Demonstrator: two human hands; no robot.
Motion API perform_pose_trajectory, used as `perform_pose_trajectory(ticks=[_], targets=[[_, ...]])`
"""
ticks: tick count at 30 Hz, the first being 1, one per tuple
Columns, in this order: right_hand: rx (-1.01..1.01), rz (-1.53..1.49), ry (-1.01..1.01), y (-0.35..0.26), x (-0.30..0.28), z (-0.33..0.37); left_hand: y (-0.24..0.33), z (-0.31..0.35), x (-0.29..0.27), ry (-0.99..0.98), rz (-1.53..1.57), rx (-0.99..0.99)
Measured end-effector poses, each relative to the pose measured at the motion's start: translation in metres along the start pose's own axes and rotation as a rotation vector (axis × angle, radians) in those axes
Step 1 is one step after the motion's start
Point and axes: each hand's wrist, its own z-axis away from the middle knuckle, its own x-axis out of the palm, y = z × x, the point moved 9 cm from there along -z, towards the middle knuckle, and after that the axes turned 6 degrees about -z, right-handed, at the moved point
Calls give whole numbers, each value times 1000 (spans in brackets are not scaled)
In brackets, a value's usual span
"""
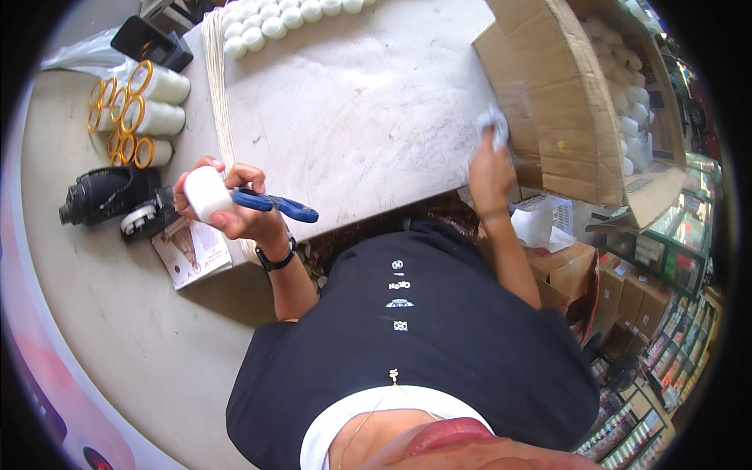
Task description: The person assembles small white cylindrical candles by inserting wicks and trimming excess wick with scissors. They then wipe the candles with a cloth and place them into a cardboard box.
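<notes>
Left hand (227,205) first: you're gripping a small white jar (206,193) between thumb and fingers, and blue-handled scissors (276,204) sit in the same hand, handles poking right. It hovers at the near left edge of the grey board (352,110).

Right hand (490,168) is out at the right, fingers closed round a small pale thing (493,123), blurred, can't tell if it's another jar or wrapping. It's just beside the open flap of the cardboard box (548,102).

Head view only, so progress is a judgement: the box is packed with white jars (627,102) on its right side, and another batch of white jars (274,19) stands in rows at the far edge of the board. Looks like plenty left in the box, some already set out.

Left of you: gold-rimmed white containers (149,110) lying on their sides, a black tape gun (102,196), a printed leaflet (192,254). Wristwatch (276,257) is on your left wrist.
</notes>
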Motion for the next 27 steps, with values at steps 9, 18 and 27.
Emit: perform_pose_trajectory(ticks=[9, 18, 27], targets=[[7, -184, -18, 78, -96, 93, -40, 19, 85, -506, -305, -25], [-621, -298, 468, -75, -131, -1, -66, 65, 132, -936, -520, 53], [-498, -1314, -613, -171, -30, -5, -80, 74, 138, -1018, -536, 136]])
